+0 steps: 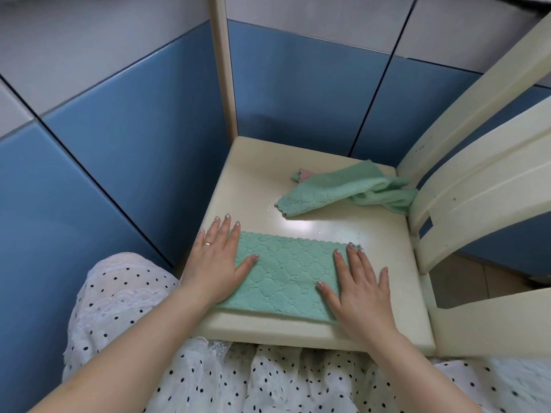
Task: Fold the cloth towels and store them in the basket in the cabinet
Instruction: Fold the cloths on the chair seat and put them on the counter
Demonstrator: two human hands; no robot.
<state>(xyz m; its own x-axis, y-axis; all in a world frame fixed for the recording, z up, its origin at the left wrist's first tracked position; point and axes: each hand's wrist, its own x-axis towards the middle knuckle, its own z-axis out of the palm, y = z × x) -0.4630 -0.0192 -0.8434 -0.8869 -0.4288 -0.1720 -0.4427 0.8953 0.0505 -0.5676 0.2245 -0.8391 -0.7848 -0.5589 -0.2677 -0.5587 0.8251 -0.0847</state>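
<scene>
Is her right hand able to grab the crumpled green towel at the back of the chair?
Probably yes: the right hand lies flat on the folded green towel, with only bare chair seat before the crumpled green towel.

Folded towel (286,275): soft green cloth, quilted stitch pattern, scalloped edge, matt. Loose towel (348,189): same fabric, crumpled. Chair seat (262,174): cream, smooth, glossy w/ a light glare; slats (477,162) same finish, a few scuffs. Wall tiles (119,144): blue, smooth, satin sheen. Dress (125,293): thin white cloth, black dots, lace trim.
</scene>
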